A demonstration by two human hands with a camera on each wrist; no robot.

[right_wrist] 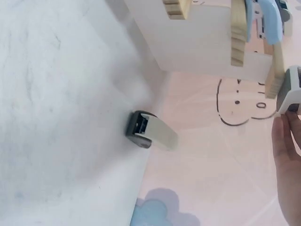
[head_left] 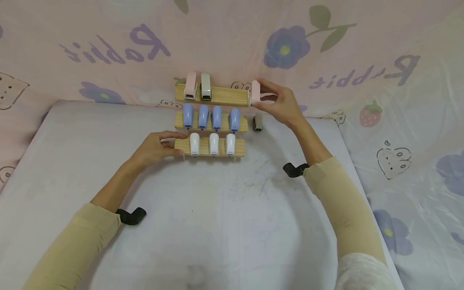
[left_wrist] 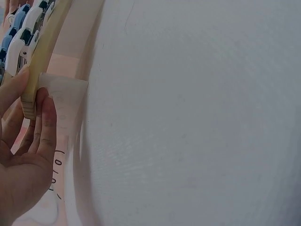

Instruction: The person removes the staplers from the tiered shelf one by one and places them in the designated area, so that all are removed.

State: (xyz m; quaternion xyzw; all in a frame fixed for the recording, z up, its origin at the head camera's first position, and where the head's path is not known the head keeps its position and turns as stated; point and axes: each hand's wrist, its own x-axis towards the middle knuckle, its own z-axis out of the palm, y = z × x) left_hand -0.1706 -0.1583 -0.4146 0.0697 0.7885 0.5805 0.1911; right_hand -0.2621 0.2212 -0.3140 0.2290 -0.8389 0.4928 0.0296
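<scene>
My right hand (head_left: 284, 104) pinches a pink stapler (head_left: 255, 92) at the right end of the top wooden shelf (head_left: 230, 96). In the right wrist view this stapler (right_wrist: 292, 92) sits against the end of the board, fingertips at its base. My left hand (head_left: 154, 151) grips the left end of the lowest shelf (head_left: 239, 149), thumb over the board (left_wrist: 44, 52) and fingers beneath. Another pink stapler (head_left: 190, 85) and a grey-green one (head_left: 206, 86) stand on the top shelf. Several blue staplers (head_left: 204, 117) line the middle shelf; white staplers (head_left: 214, 144) stand on the lowest.
A grey-beige stapler (head_left: 258, 122) with a dark base stands on the white table (head_left: 217, 225), right of the rack. Behind rises a pink patterned cloth (head_left: 217, 36); more cloth (head_left: 427, 133) hangs at the right. A white side support (right_wrist: 207, 42) carries the shelves.
</scene>
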